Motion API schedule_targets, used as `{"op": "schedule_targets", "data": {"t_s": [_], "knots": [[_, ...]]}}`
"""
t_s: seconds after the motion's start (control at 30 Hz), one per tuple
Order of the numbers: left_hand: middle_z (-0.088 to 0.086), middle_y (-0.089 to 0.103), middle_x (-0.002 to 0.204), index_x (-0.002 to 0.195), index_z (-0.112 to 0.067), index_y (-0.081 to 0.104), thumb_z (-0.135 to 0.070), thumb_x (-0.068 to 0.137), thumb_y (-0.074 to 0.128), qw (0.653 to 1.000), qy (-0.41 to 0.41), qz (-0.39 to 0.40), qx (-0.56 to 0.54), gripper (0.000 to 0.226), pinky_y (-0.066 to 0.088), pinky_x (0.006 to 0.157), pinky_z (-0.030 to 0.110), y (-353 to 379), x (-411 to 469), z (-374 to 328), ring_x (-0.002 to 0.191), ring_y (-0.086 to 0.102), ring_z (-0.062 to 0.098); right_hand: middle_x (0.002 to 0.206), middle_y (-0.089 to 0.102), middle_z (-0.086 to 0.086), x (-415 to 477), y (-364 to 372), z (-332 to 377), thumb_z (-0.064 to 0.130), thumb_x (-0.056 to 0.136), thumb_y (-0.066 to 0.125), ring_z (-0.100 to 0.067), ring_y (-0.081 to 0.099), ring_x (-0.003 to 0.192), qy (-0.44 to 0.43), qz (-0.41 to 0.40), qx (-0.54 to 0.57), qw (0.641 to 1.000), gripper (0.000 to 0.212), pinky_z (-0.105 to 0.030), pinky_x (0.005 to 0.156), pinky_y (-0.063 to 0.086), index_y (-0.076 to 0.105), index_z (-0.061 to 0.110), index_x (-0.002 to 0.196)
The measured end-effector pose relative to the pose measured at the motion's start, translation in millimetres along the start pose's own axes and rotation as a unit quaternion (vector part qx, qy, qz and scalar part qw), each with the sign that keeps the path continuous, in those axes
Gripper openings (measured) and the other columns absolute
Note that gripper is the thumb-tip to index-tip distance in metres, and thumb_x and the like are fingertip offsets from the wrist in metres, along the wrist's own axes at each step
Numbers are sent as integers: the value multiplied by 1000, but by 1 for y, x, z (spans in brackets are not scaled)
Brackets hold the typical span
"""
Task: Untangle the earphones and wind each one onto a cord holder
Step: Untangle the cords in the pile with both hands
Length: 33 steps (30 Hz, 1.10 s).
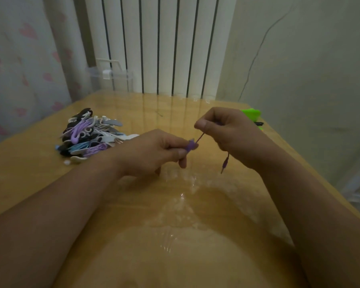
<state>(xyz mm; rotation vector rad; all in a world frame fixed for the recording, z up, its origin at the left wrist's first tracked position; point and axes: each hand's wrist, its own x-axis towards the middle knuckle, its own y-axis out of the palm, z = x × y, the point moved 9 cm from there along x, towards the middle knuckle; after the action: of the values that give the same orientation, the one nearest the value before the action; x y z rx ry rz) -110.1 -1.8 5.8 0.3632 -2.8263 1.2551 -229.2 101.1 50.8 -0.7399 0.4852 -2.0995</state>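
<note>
My left hand [154, 151] grips a small purple cord holder [191, 145] with purple earphone cord wound on it, just above the middle of the wooden table [175, 225]. My right hand [224, 129] pinches the purple cord [200, 138] between thumb and forefinger, a short way up and right of the holder. The cord runs taut between both hands. Its plug end [224, 163] hangs down below my right hand. A pile of wound earphones and holders [89, 134] in purple, blue, white and black lies at the left of the table.
A bright green object [252, 114] sits at the table's far right edge, partly hidden by my right hand. A clear plastic box [110, 74] stands at the back by a white radiator [160, 44]. A curtain hangs at the left.
</note>
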Motion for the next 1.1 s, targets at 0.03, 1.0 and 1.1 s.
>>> {"op": "schedule_targets", "data": {"t_s": [0.03,1.0,1.1], "knots": [[-13,75,107,115,-18,77,-23,108,53,998,4,31,-60,25,54,63,31,5,-2,-4,84,66,8,65,56,11,0,-1,-1,31,102,63,-1,47,55,-1,8,39,999,17,-24,57,39,72,17,104],[-12,72,125,102,-21,79,-23,107,55,994,9,37,-106,25,54,65,30,1,-4,-5,91,68,4,90,69,-1,-1,3,7,12,105,55,-13,61,72,-13,13,33,999,18,-29,67,53,70,22,109],[16,71,106,124,-7,72,-22,104,54,967,50,29,-249,31,54,72,30,-5,-7,-17,65,55,18,92,71,-4,-1,13,-6,17,105,58,-18,65,80,11,46,134,990,14,-30,75,57,71,15,110]]}}
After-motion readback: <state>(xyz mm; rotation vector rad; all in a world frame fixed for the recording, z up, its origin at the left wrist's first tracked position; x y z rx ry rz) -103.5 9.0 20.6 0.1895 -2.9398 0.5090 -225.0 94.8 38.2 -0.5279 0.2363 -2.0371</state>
